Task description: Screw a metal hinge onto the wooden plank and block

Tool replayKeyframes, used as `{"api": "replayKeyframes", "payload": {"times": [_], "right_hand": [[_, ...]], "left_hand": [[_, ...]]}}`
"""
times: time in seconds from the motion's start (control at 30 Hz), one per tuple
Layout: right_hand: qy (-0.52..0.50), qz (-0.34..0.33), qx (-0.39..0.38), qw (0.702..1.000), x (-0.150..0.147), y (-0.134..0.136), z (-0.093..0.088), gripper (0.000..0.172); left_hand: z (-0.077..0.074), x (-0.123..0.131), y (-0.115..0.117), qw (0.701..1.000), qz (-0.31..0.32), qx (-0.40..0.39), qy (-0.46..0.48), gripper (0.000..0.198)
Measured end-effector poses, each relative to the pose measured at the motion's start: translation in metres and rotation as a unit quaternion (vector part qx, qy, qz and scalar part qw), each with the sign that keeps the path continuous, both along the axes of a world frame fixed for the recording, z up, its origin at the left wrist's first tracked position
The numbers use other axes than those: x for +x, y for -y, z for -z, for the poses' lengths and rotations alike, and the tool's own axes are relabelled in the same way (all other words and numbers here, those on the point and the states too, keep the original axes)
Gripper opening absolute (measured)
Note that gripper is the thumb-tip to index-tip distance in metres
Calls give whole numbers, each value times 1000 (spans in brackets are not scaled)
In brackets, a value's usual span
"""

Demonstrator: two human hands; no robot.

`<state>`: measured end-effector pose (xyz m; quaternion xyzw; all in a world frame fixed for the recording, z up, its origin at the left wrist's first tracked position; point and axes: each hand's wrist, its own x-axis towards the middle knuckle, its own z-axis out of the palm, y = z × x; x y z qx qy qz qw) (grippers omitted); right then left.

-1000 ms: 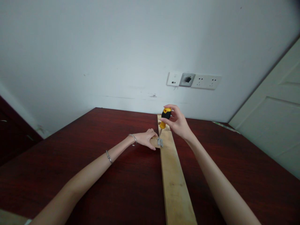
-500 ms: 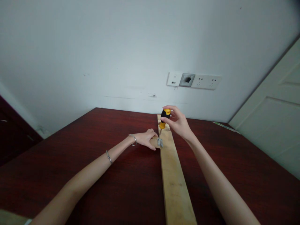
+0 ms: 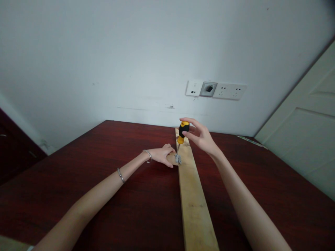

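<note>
At the far end of the plank (image 3: pixel 192 195), my right hand (image 3: pixel 201 137) has loosened since a moment ago. Its fingers fan out, and only thumb and fingertips pinch the screwdriver (image 3: pixel 182 130), which stands tip-down on the metal hinge (image 3: pixel 178 159); a re-grip, I judge. My left hand (image 3: pixel 162 155) stays curled on the small block (image 3: pixel 171 158) beside it. The table (image 3: pixel 104 181) lies open on both sides, with the wall close behind.

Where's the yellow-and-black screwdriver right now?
Head view, centre: screwdriver upright in the right hand, tip at the metal fitting on the plank, beside the left hand gripping a wood block.
</note>
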<state>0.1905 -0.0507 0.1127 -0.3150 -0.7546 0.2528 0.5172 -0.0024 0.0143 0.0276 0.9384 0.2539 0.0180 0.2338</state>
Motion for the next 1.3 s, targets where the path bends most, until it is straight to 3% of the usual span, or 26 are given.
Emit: {"api": "replayKeyframes", "payload": {"times": [0.1, 0.27, 0.6, 1.0, 1.3], "right_hand": [[10, -19, -4, 1000, 2, 0, -2, 41], [-8, 68, 44, 997, -3, -4, 4, 40], [7, 129, 90, 987, -8, -2, 6, 40], [-23, 142, 108, 984, -8, -5, 7, 47], [-47, 155, 119, 980, -2, 3, -4, 42]], "left_hand": [[1, 0, 0, 1000, -4, 1, 2, 68], [0, 1, 0, 1000, -6, -1, 1, 68], [0, 1, 1, 1000, -7, 7, 2, 65], [-4, 2, 3, 1000, -9, 4, -8, 67], [-1, 1, 2, 1000, -9, 3, -7, 67]]}}
